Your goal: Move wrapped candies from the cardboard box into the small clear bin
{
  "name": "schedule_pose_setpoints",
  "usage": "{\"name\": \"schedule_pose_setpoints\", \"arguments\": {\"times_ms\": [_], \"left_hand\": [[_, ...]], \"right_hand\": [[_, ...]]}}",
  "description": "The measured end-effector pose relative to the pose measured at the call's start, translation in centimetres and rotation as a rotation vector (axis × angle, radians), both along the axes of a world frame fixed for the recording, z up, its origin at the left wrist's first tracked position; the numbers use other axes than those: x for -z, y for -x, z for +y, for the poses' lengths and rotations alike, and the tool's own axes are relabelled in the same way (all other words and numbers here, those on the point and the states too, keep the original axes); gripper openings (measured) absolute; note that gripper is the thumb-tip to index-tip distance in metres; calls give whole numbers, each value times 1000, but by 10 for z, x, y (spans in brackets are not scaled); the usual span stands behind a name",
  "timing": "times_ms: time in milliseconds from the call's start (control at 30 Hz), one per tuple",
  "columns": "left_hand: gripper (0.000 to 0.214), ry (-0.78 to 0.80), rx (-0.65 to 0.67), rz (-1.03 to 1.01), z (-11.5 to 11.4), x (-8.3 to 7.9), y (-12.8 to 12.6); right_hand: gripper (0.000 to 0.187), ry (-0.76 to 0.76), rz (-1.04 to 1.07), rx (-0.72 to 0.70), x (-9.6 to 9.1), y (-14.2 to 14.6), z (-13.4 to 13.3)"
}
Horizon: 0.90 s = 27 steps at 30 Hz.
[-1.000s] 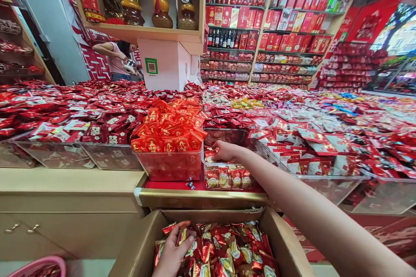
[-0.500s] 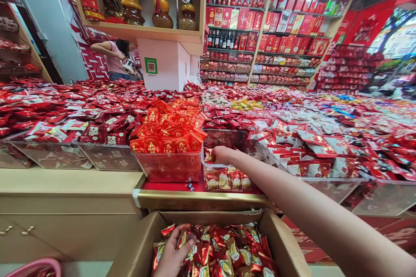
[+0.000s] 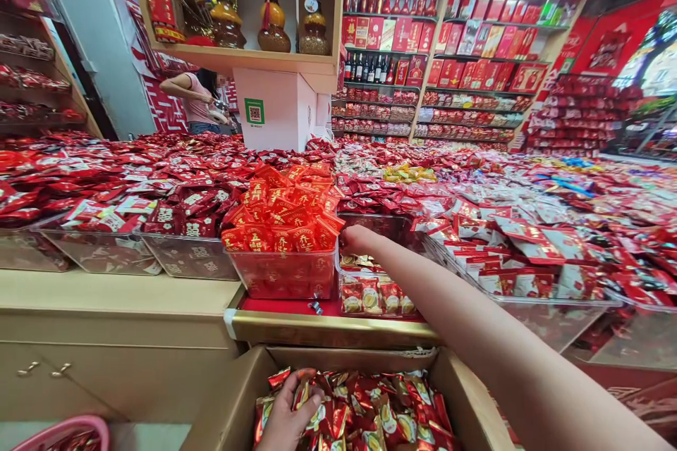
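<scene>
In the cardboard box at the front, my left hand lies among red-and-gold wrapped candies. Its thumb and fingers curve around one wrapped candy. My right hand reaches across into a small clear bin, close to its left wall. Those fingers are curled downward, and their tips and anything in them are hidden. Similar candies show through the bin's front. Left of it, touching or nearly so, a clear bin is heaped with bright orange-red packets.
Clear bins of red and white packets line the counter on both sides. The gold counter edge runs between bins and box. A small silver scrap lies on red cloth. A pink basket stands low left; a person is behind.
The view has shifted, so most things appear slightly farther right. My right hand has moved toward the bin's left wall, uncovering more candies. My left hand stays in the box around the candy.
</scene>
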State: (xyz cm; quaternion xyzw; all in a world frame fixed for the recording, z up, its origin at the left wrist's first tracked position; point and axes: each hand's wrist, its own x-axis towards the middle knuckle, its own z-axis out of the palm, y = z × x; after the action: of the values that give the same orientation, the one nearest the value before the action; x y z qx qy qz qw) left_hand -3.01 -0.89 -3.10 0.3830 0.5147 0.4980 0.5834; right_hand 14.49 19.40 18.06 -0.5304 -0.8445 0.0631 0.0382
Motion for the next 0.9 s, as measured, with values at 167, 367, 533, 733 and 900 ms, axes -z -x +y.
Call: {"name": "schedule_pose_setpoints", "arguments": {"times_ms": [167, 367, 533, 733, 900], "left_hand": [[32, 28, 2, -32, -1, -7, -1], [35, 77, 40, -134, -2, -7, -1], [37, 64, 50, -235, -3, -13, 0], [36, 16, 63, -161, -4, -20, 1], [39, 10, 77, -110, -6, -34, -4]], "right_hand": [[24, 6, -39, 1, 6, -1, 0], [26, -1, -45, 54, 7, -7, 2], [21, -62, -6, 106, 2, -8, -1], [26, -351, 144, 255, -37, -15, -59], [21, -402, 423, -164, -6, -15, -176]]}}
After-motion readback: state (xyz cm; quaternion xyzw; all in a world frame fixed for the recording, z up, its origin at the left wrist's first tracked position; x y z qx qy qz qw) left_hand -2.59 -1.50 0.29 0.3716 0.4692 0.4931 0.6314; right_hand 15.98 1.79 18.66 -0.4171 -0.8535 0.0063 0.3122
